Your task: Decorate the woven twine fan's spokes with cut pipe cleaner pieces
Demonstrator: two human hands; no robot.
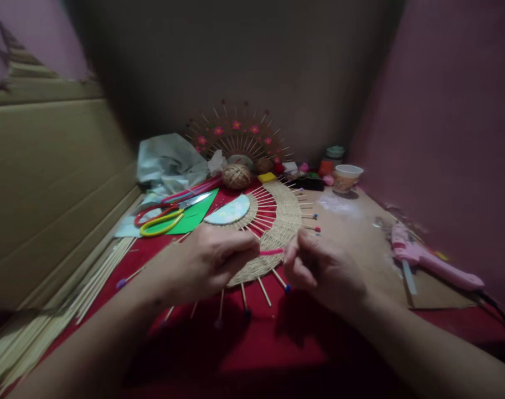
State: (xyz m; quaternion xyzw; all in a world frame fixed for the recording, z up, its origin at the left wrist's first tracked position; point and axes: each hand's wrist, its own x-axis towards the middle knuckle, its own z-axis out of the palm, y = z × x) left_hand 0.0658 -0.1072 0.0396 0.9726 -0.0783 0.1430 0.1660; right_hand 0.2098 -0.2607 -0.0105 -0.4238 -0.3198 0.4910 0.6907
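A short pink fuzzy strip, like a pipe cleaner, stretches between my two hands. My left hand is closed on its left end, and my right hand pinches the right end. Both hands hover over a woven half-round fan of twine and thin sticks, lying on the red cloth. Coloured balls tip several of its sticks. A pale blue half-disc lies at the fan's centre. My left hand and forearm hide part of the fan's near left side.
Scissors lie on a green sheet at left, with thin sticks nearby. Behind are a twine ball and a flowered fan. A paper cup and pink glue gun rest on cardboard at right.
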